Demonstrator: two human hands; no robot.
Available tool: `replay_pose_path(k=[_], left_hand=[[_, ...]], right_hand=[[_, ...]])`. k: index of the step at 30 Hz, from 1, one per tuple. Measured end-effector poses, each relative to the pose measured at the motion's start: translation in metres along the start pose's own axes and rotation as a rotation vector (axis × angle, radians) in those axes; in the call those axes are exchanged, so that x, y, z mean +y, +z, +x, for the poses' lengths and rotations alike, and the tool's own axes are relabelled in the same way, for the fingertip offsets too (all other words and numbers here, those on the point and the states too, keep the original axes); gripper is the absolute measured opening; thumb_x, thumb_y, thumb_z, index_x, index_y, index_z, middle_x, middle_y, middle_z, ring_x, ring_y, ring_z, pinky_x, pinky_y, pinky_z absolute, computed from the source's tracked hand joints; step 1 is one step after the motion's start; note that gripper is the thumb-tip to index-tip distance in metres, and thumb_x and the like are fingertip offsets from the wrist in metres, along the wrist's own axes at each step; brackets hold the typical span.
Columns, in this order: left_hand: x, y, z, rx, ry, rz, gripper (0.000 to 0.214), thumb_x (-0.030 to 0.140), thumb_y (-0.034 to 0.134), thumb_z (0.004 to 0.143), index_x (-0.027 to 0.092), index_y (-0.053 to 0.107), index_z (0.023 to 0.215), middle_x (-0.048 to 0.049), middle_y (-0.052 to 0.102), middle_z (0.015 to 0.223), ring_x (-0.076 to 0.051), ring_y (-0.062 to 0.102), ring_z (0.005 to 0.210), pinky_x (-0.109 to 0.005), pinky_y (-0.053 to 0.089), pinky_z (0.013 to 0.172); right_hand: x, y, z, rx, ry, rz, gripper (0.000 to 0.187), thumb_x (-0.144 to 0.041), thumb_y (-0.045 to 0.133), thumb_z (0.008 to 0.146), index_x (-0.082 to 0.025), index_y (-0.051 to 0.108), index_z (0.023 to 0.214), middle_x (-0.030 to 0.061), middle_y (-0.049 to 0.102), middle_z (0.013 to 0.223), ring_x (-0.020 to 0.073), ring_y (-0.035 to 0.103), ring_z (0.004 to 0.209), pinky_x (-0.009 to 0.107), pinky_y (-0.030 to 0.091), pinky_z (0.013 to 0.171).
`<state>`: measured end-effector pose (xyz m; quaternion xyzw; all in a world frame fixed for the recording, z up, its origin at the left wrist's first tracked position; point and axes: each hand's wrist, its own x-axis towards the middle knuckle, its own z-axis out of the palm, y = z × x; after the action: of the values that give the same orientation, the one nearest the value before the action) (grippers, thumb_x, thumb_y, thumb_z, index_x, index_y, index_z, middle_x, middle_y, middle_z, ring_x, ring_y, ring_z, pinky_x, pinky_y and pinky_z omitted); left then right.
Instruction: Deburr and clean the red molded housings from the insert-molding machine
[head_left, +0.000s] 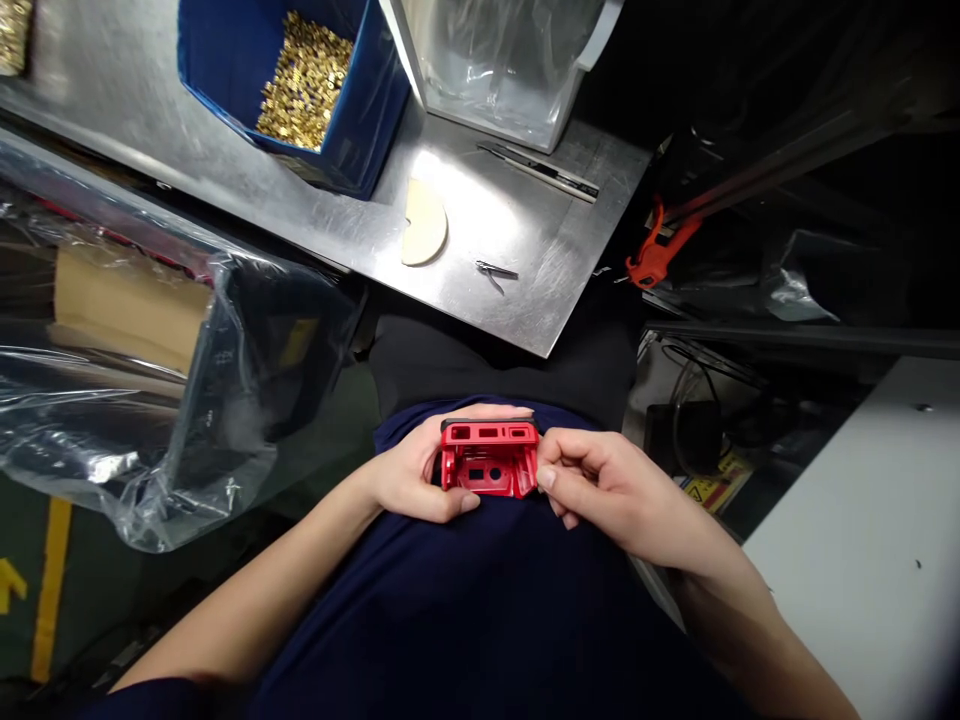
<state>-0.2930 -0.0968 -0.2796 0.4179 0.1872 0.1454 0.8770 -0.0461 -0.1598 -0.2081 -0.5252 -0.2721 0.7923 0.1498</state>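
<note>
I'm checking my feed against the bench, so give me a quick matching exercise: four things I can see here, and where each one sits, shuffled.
Things:
1. red plastic housing
2. brass parts
3. tweezers
4. orange clamp

Places:
A. off the steel table's right edge
B. in the blue bin
C. between the left hand and right hand, over the lap
D. on the steel table, right of the pale half-disc

Pairs: 1-C, 2-B, 3-D, 4-A
</note>
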Motion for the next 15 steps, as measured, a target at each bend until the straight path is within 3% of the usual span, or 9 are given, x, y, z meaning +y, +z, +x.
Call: replay_pose_path(k=[9, 15], left_hand=[[0.005, 0.002, 0.001, 0.006, -0.096, 0.024, 0.089, 0.007, 0.074, 0.070, 0.023, 0.051, 0.154, -0.0151, 0.072, 0.136, -0.032, 0.071, 0.122, -0.042, 0.058, 0.105], [-0.002, 0.000, 0.000, 0.044, -0.050, 0.029, 0.086, 0.012, 0.079, 0.071, 0.021, 0.053, 0.153, -0.0187, 0.069, 0.140, -0.033, 0.071, 0.122, -0.041, 0.058, 0.104]], right_hand=[[-0.009, -0.004, -0.004, 0.042, 0.032, -0.286, 0.018, -0.022, 0.052, 0.099, -0.024, 0.061, 0.084, -0.0075, 0.071, 0.076, 0.0097, 0.071, 0.069, 0.022, 0.048, 0.065], [-0.012, 0.001, -0.003, 0.079, -0.004, -0.410, 0.025, -0.025, 0.047, 0.104, -0.024, 0.059, 0.081, -0.0110, 0.071, 0.071, 0.0067, 0.064, 0.066, 0.022, 0.041, 0.063]])
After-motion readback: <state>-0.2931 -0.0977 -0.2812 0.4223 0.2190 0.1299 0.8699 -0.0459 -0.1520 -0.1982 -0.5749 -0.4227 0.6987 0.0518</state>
